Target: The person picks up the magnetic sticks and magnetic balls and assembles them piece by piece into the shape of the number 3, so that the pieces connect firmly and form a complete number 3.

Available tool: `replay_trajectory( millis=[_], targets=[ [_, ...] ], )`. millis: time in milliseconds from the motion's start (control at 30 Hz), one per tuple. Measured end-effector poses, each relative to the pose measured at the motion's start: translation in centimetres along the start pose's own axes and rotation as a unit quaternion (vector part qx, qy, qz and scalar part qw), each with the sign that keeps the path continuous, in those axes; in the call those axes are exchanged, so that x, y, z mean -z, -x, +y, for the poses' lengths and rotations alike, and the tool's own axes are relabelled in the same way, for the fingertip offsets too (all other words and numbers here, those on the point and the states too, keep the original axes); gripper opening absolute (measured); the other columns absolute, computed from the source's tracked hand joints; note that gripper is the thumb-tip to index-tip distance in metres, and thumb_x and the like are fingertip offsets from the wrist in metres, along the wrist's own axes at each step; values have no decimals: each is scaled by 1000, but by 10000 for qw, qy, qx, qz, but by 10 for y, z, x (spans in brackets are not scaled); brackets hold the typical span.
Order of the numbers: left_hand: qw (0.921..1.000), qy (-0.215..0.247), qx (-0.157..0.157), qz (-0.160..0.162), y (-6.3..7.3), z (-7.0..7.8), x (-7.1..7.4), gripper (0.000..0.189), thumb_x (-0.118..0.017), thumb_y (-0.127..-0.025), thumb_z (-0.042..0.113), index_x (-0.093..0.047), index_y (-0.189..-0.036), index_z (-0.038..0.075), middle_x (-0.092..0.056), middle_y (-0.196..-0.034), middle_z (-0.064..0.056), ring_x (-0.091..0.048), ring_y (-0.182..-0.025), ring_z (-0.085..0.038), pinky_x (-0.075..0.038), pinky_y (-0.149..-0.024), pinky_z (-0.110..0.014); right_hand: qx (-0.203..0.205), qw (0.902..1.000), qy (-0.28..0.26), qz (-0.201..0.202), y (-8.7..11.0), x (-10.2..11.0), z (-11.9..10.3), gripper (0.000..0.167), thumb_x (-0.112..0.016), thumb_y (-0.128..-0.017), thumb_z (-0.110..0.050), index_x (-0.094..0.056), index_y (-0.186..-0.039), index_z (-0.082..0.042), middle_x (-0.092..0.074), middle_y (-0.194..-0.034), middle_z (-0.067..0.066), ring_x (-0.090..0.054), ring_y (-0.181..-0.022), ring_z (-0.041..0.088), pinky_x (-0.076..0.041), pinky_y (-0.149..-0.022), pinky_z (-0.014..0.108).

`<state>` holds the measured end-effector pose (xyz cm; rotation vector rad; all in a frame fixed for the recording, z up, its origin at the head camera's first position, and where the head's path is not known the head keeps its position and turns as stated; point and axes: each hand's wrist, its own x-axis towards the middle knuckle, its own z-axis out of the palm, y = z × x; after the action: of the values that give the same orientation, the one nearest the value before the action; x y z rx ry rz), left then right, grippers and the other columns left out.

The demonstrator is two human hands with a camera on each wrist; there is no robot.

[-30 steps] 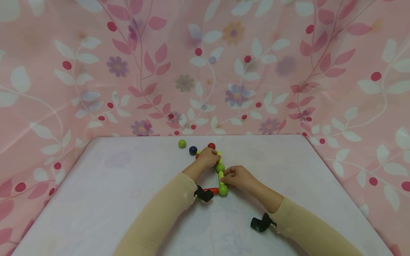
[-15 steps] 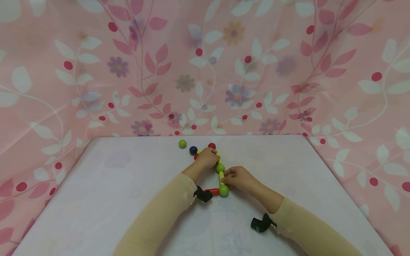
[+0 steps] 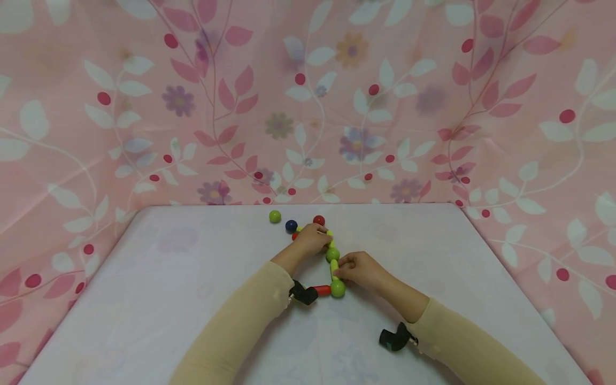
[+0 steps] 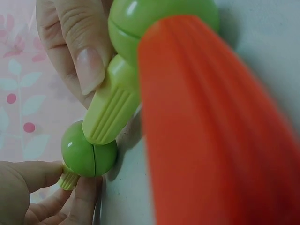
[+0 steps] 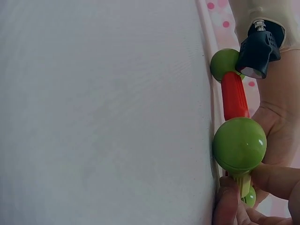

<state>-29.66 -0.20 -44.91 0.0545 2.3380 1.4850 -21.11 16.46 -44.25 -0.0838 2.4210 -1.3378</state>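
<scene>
On the white table, a chain of toy balls and rods runs between the hands. In the head view my right hand [image 3: 361, 267] pinches the yellow-green rod [image 3: 334, 270] between two green balls, the nearer ball [image 3: 338, 289] and the farther ball [image 3: 332, 254]. Beyond the farther ball, my left hand [image 3: 312, 238] pinches another yellow-green rod [image 4: 69, 180] by thumb and fingers, seen in the left wrist view. A red rod [image 3: 322, 290] joins the nearer ball and runs left, partly hidden by the left wrist camera. At its other end, the right wrist view shows another green ball [image 5: 225, 64].
Past the left hand lie a red ball [image 3: 318, 220], a dark blue ball [image 3: 291, 226] and a loose green ball [image 3: 275, 216], close to the table's [image 3: 192, 321] far edge. A pink floral cloth [image 3: 308, 107] hangs behind the table.
</scene>
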Motion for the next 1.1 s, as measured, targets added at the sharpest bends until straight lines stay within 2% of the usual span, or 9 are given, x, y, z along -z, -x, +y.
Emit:
replay_trajectory(
  millis=[233,667,900,1100],
  targets=[
    [10000,67,-26,-10,2,-1,2,33,-67,-97,16,-60,-124,-1,-66,-108,-13,-67,-87,-18,-56,-81,-31,-43,10000,41,-40,0,1,0,26,-74,-91,-16,-67,-108,3,-73,-84,4,-64,-75,12,-53,-68,28],
    [9994,266,-70,-222,4,-1,7,32,-66,-97,14,-61,-125,-1,-65,-110,-15,-68,-92,-20,-56,-83,-31,41,9995,173,-260,-5,8,-1,27,-74,-92,-18,-69,-107,4,-73,-84,6,-66,-75,16,-56,-68,32],
    [9996,168,-92,-202,6,0,8,32,-66,-98,14,-61,-125,-2,-65,-111,-15,-68,-92,-19,-56,-82,-30,58,9994,338,-14,-17,13,-2,27,-73,-93,-22,-70,-106,2,-69,-79,5,-62,-70,16,-53,-66,31],
    [9997,130,-118,-165,6,-1,8,31,-66,-97,14,-61,-123,-2,-65,-112,-16,-68,-93,-19,-56,-82,-29,-5,9996,234,147,-23,12,-6,32,-72,-93,-22,-67,-112,3,-69,-89,7,-65,-75,18,-54,-69,30]
  ],
)
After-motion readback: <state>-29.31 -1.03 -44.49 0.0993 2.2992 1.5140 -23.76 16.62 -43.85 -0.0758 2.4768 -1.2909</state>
